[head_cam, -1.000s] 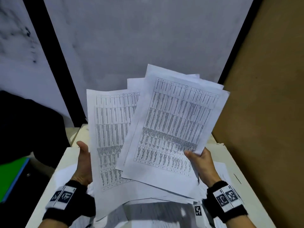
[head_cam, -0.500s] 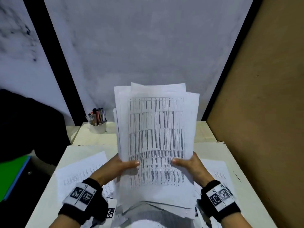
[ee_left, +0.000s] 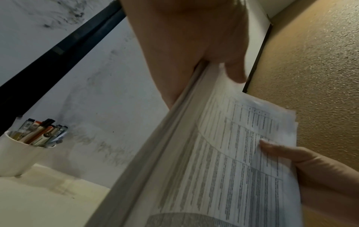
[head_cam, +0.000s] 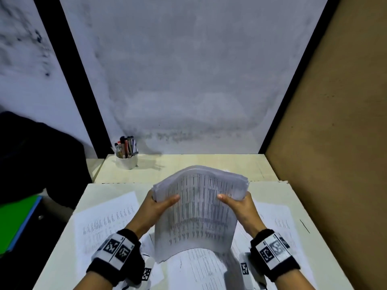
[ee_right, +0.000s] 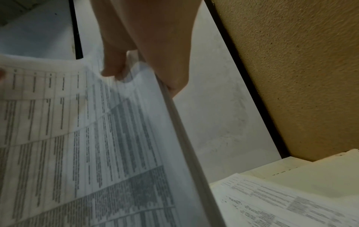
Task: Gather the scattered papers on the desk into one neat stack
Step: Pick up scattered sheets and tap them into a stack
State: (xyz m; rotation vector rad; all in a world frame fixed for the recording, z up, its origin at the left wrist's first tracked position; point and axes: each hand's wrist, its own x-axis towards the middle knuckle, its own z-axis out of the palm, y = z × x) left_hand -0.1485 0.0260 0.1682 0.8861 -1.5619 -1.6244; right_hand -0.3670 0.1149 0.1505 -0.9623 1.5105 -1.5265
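Note:
A thick bundle of printed papers [head_cam: 199,212] is held above the desk, its top bending away from me. My left hand [head_cam: 155,208] grips its left edge, thumb on the front sheet. My right hand [head_cam: 238,206] grips the right edge the same way. In the left wrist view the bundle's [ee_left: 223,161] edge runs under my left hand [ee_left: 194,50], and the other hand's thumb presses the far side. In the right wrist view my right hand [ee_right: 147,50] pinches the bundle [ee_right: 87,138]. Loose sheets lie on the desk at left [head_cam: 104,218], at right [head_cam: 278,222] and below the bundle [head_cam: 201,268].
A white cup of pens [head_cam: 126,155] stands at the desk's back left. A brown board wall [head_cam: 335,143] closes the right side and a grey wall [head_cam: 188,80] the back. The pale desk [head_cam: 209,164] has a seam across it. A green folder [head_cam: 14,222] lies off the left edge.
The fanned, skewed sheets were squared into one bundle between both hands. The bundle then dropped lower and its top curled away, uncovering the pen cup.

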